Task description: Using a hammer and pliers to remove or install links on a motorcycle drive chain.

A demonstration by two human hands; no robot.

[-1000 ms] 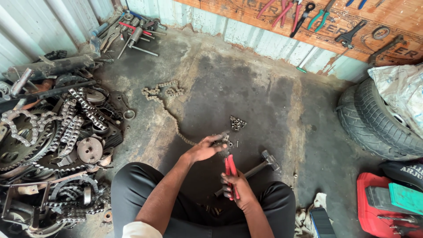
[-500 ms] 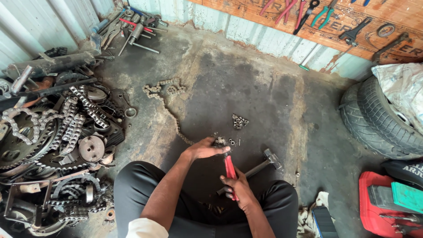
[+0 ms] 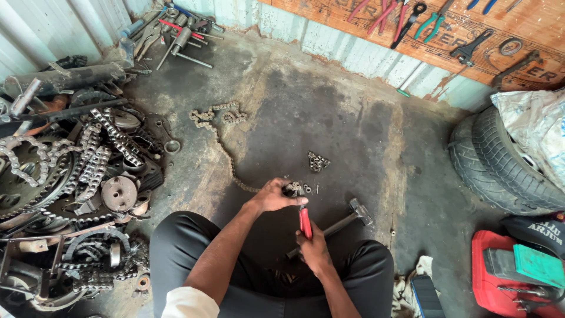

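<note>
I sit on a stained concrete floor with my knees apart. My left hand (image 3: 272,196) pinches the near end of a long rusty chain (image 3: 219,136) that snakes away to the upper left. My right hand (image 3: 313,246) grips red-handled pliers (image 3: 304,219), whose jaws meet the chain end at my left fingertips. A hammer (image 3: 347,219) lies on the floor just right of my right hand. A small heap of chain links (image 3: 318,161) and loose bits lie just beyond the hands.
A pile of sprockets, chains and metal parts (image 3: 76,171) fills the left side. Tools (image 3: 176,32) lie at the far left wall. Tyres (image 3: 500,165) sit at the right, a red case (image 3: 512,277) lower right. Hand tools (image 3: 435,20) hang on the back board.
The view has shifted slightly. My right hand with the pliers has moved a little toward my left hand, which stays at the chain end.
</note>
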